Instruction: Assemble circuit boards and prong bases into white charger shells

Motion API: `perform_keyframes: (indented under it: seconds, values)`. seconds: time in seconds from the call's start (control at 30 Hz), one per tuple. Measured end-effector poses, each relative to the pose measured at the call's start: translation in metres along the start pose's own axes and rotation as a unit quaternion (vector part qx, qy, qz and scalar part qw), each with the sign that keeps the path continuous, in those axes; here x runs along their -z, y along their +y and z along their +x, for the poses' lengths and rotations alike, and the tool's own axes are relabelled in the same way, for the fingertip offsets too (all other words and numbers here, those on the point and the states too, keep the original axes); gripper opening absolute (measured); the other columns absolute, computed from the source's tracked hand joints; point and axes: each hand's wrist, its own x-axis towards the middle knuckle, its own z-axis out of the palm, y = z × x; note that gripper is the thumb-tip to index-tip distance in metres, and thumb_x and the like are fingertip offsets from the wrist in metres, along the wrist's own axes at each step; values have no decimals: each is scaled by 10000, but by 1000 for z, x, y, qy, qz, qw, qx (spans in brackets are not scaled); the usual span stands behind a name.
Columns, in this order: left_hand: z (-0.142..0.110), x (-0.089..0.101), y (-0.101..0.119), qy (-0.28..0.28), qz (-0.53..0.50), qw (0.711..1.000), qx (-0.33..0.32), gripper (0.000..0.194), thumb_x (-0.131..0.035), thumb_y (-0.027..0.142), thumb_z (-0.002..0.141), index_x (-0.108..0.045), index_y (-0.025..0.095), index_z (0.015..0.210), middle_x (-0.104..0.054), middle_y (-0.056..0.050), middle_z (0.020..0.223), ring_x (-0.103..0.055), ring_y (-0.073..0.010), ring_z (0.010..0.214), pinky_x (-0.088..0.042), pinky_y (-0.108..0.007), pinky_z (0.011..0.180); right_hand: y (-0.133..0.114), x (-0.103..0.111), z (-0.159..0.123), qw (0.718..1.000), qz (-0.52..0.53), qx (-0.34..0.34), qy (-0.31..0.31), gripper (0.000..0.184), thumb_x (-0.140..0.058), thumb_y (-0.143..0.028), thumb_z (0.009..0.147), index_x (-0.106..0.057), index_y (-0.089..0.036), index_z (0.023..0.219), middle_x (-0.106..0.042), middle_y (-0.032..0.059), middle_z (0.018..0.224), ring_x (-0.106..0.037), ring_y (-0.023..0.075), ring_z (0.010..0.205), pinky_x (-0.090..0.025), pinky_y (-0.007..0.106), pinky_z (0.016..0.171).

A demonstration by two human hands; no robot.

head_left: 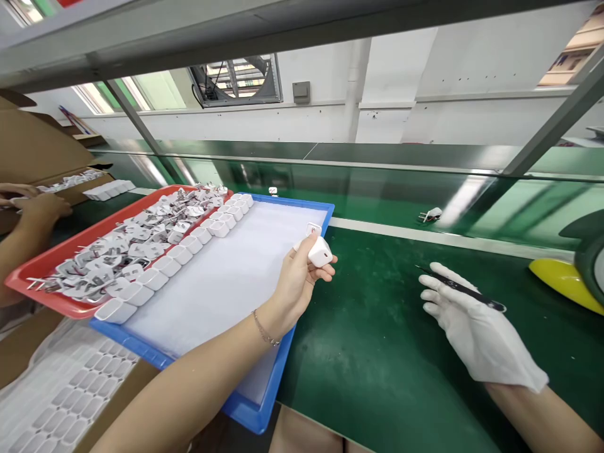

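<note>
My left hand [304, 274], bare with a bracelet, holds a white charger housing [321, 251] over the right edge of the blue tray [264, 402]. A small dark slot shows in the housing's end. Just behind it is a small white piece with reddish marks [313, 229]; whether the fingers touch it I cannot tell. My right hand [472, 327], in a white glove, rests above the green table with its fingers stretched forward. Black pointed tweezers [465, 289] are held between thumb and fingers, tip to the left. A row of white housings [167, 265] lines the tray's left side.
A red tray [51, 302] heaped with white plug parts [127, 242] overlaps the blue tray. A loose plug part [430, 215] lies at the back. Yellow-green equipment [566, 283] stands at right. Another person's hands [38, 204] work by a cardboard box [38, 141]. A metal shelf bar crosses overhead.
</note>
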Motion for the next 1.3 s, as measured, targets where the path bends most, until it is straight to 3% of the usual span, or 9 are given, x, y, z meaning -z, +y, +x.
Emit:
perform_keyframes:
  seconds: [0.17, 0.3, 0.53, 0.7, 0.77, 0.87, 0.93, 0.97, 1.3]
  values:
    - [-1, 0, 1, -13, 0, 1000, 8, 268, -584, 397, 830, -578, 132, 787, -666, -26, 620, -553, -52, 419, -443, -114, 384, 0, -7, -7, 999, 7, -14, 37, 631, -765, -310, 690, -528, -331, 1274, -607, 24, 1205, -604, 189, 1024, -570, 187, 708]
    - [-3, -1, 2, -19, 2, 1000, 16, 265, -580, 405, 826, -573, 144, 783, -657, -16, 620, -533, -45, 409, -417, -108, 364, -1, -10, -9, 998, -1, -18, 66, 735, -757, -283, 688, -442, -354, 1349, -533, -1, 1316, -490, 162, 1209, -529, 119, 779]
    - [-3, -3, 1, -17, 30, 999, -3, 301, -605, 453, 787, -519, 165, 779, -645, -8, 616, -447, -40, 349, -310, -123, 282, -4, -8, -5, 998, 9, -15, 68, 631, -724, -269, 719, -500, -330, 1306, -533, 8, 1311, -487, 162, 1206, -510, 154, 856]
    - [-11, -8, -1, -36, 48, 998, 22, 333, -589, 491, 796, -500, 170, 777, -643, -11, 637, -398, -24, 335, -282, -116, 277, -5, -11, -14, 996, -29, 75, -30, 342, -597, -373, 861, -605, -282, 1190, -619, 44, 1141, -601, 146, 871, -546, 212, 745]
    - [-17, -11, -3, -46, 36, 996, 65, 335, -579, 500, 801, -503, 174, 786, -640, -5, 644, -389, -16, 334, -275, -106, 280, -6, -12, -28, 970, -136, 194, -57, 252, -561, -300, 893, -633, -293, 1134, -637, 34, 1051, -594, 150, 808, -536, 258, 746]
    - [-25, -15, -6, -67, 22, 990, 121, 337, -569, 507, 810, -502, 178, 791, -637, 2, 643, -388, -14, 329, -281, -100, 276, -5, -13, -52, 851, -302, 409, -132, 326, -559, -146, 849, -634, -303, 1125, -630, 39, 1022, -593, 212, 930, -512, 325, 801]
    - [-29, -17, -10, -80, 22, 987, 139, 353, -555, 523, 818, -506, 175, 787, -640, 1, 634, -386, -14, 317, -285, -101, 269, -3, -15, -64, 784, -341, 479, -197, 395, -553, -100, 813, -603, -271, 1165, -609, 66, 1058, -584, 243, 986, -514, 354, 811]
    - [-30, -18, -11, -84, 21, 986, 143, 359, -548, 527, 823, -508, 173, 783, -645, -1, 636, -388, -14, 314, -288, -101, 268, -2, -18, -69, 769, -345, 491, -221, 406, -540, -88, 808, -585, -252, 1177, -602, 80, 1059, -590, 246, 978, -522, 362, 803]
    - [-31, -20, -18, -103, 31, 979, 173, 338, -534, 473, 856, -547, 153, 748, -681, -26, 642, -438, -19, 289, -324, -104, 280, -9, -38, -65, 755, -362, 492, -240, 318, -473, -48, 775, -548, -207, 1039, -626, 94, 878, -650, 226, 827, -572, 372, 693]
